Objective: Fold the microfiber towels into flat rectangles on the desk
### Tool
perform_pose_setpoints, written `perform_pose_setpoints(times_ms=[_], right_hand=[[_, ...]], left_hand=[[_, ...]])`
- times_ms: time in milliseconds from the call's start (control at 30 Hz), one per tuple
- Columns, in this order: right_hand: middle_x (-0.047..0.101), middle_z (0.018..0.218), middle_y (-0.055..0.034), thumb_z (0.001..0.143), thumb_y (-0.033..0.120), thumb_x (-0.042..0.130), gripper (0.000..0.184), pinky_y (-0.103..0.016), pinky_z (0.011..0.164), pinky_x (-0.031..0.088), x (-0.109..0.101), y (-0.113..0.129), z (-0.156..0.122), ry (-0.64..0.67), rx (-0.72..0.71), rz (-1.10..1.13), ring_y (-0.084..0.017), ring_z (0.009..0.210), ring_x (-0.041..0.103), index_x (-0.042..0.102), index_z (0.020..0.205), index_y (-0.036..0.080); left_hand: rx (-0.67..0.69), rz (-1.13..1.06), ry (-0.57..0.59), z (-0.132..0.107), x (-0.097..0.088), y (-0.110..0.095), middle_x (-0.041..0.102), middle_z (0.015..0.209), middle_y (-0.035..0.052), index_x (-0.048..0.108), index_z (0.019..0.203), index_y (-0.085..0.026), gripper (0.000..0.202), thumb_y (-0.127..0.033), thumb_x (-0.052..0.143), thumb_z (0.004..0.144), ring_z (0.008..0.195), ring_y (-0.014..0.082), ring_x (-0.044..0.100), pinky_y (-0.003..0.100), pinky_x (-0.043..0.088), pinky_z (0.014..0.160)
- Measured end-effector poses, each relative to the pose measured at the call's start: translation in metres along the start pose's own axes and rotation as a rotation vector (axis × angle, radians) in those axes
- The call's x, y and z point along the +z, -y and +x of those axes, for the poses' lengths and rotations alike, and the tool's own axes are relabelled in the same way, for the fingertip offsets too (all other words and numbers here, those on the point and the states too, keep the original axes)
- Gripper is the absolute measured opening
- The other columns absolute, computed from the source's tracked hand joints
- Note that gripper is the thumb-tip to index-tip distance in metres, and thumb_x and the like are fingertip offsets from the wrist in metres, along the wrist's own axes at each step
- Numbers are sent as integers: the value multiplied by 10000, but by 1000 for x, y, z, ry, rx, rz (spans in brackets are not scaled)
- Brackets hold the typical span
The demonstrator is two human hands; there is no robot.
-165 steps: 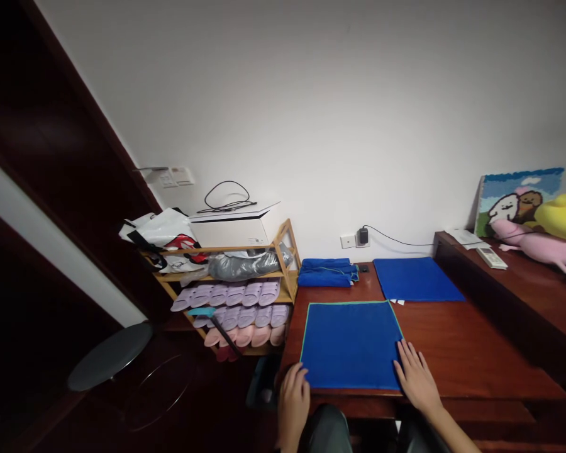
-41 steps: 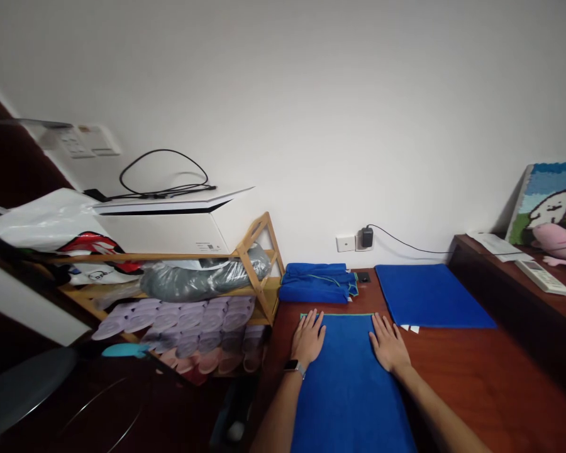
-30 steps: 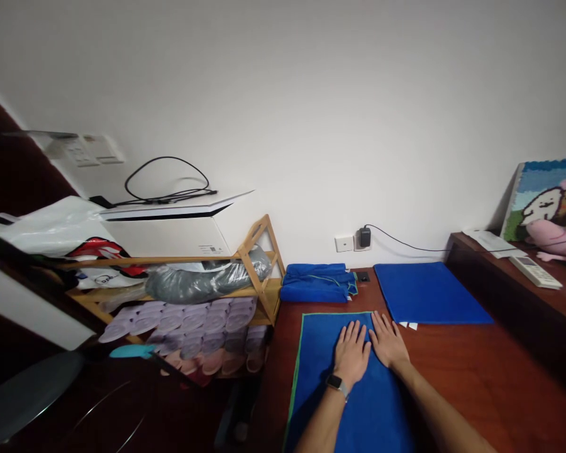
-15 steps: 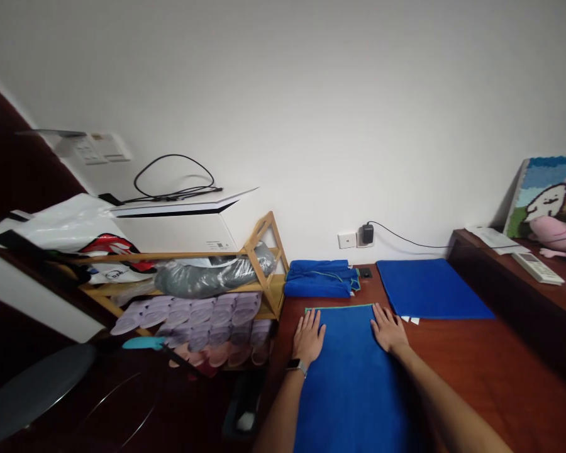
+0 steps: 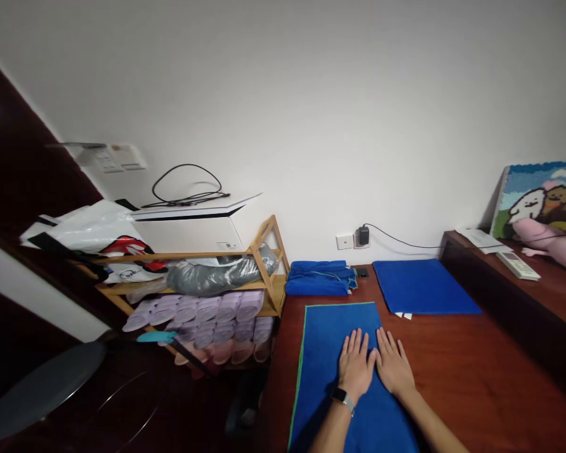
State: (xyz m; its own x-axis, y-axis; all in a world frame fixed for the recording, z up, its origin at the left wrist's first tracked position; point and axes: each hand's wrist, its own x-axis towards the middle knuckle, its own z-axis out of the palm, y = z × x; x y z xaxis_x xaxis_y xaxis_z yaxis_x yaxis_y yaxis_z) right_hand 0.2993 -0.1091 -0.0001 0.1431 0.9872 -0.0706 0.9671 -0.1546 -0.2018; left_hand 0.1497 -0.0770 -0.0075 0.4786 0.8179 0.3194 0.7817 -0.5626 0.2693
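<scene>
A blue towel [image 5: 321, 352] with green edging lies flat along the wooden table, its near end running out of view. On its middle rests my left hand [image 5: 357, 367], palm down with the fingers stretched out and a watch on the wrist. Right beside it, over the towel's right edge, my right hand [image 5: 395, 365] lies flat, fingers spread. The two thumbs nearly touch. Neither hand grips anything. Behind the towel sits a bundle of folded blue towels [image 5: 318, 278]. To the right lies a neatly folded blue towel [image 5: 424, 286] with white tags.
The reddish-brown table [image 5: 481, 365] meets the wall at the back. A black charger [image 5: 363, 236] trails a cable rightward to a raised ledge with a remote control [image 5: 517, 265] and a pink plush toy [image 5: 547, 242]. At left stands a wooden rack [image 5: 276, 289] with slippers [image 5: 207, 311].
My left hand has moved right and nearer, from the towel's left edge to its middle. My right hand has come down along the right edge. The view has shifted slightly.
</scene>
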Motion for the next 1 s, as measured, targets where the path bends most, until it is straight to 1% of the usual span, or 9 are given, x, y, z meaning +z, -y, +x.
perform_pose_setpoints(times_ms=[233,300,367,533,667,767,833,900,1000], right_hand=[[198,1752,10,1058,471,131,691,-448,1326,87,-5,3,2,1,26,16,-208,1632,132,195,1687,193],[184,1754,9,1058,460,140,688,-452,1326,80,-7,4,3,15,30,8,-210,1632,131,186,1688,187],[165,1756,5,1059,450,143,688,-453,1326,80,-13,4,2,46,33,3,-211,1632,130,174,1687,171],[160,1756,2,1065,474,123,703,-449,1327,97,-25,3,-18,24,7,69,-209,1634,112,176,1685,149],[215,1743,-8,1062,498,146,702,-459,1327,90,-12,2,-43,-26,-52,110,-212,1631,139,221,1684,182],[207,1745,-13,1047,419,183,677,-475,1326,90,-2,2,-52,15,-57,86,-221,1631,135,244,1680,187],[182,1750,-12,1034,364,188,673,-471,1326,78,0,2,-53,27,-68,61,-221,1634,113,250,1677,176],[180,1751,-12,1036,367,181,674,-462,1326,76,-2,3,-52,32,-64,53,-217,1634,110,242,1678,170],[198,1751,-14,1052,431,160,684,-460,1325,80,-5,3,-52,20,-42,77,-210,1632,127,209,1685,176]], left_hand=[[-239,212,87,-39,-59,113,360,1695,99,363,1644,-225,595,-457,307,1099,1573,279,339,543,340,1272],[-242,238,106,-45,-71,129,361,1697,91,351,1648,-226,594,-445,297,1099,1575,262,334,524,336,1276],[-227,253,122,-45,-78,133,376,1690,96,358,1645,-217,593,-433,307,1095,1569,254,348,510,332,1279],[-156,258,26,-47,-81,101,424,1667,121,365,1639,-174,588,-372,308,1089,1559,257,373,503,327,1285],[-6,143,-48,-52,-56,34,408,1681,91,316,1659,-188,589,-368,272,1099,1575,245,341,497,332,1289],[49,48,33,-46,-30,-21,376,1695,71,320,1658,-203,597,-413,246,1104,1581,238,324,491,328,1297],[26,29,104,-41,-20,-41,380,1688,60,349,1650,-223,609,-459,222,1104,1576,225,336,457,333,1300],[-2,33,147,-43,-20,-39,389,1681,49,373,1642,-250,618,-503,221,1099,1572,218,344,434,339,1299],[-67,77,129,-64,-40,1,382,1685,68,362,1645,-241,618,-506,252,1098,1577,249,331,493,326,1296]])
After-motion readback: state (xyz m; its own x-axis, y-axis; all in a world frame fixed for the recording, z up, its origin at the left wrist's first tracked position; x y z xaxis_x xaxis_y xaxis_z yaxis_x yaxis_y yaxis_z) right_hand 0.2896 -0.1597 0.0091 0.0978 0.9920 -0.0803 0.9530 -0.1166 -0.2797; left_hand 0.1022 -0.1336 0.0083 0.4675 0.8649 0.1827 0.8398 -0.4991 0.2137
